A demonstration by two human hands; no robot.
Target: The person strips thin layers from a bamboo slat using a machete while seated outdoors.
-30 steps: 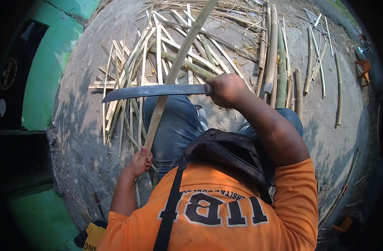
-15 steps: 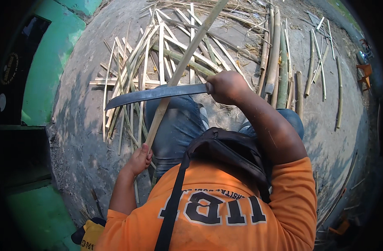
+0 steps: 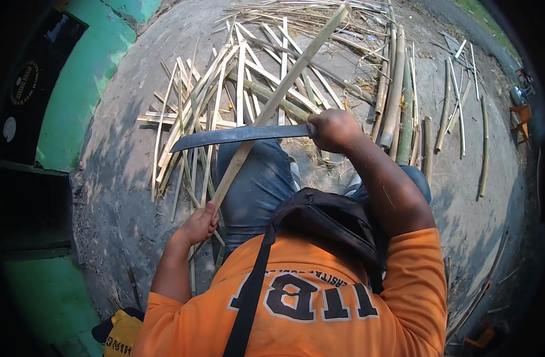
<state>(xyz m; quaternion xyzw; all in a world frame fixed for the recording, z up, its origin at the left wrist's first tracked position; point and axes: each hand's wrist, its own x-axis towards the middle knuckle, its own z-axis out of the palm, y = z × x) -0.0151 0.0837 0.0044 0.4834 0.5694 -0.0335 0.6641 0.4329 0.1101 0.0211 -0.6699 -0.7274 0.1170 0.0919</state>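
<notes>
My right hand is closed round the handle of a machete. Its long grey blade points left and lies across a pale split bamboo strip. Gripped near its lower end by my left hand, the strip slants up and away to the right, over my left thigh. The blade meets the strip around the middle of its length. My fingers hide most of the handle.
Split bamboo strips lie in a loose pile ahead. Thicker bamboo poles stretch along the ground to the right, with thinner ones farther right. A black bag rests on my lap. At left stands a green wall.
The strip has tilted further to the right, its far end now lower in view. My right hand and the machete have shifted slightly right.
</notes>
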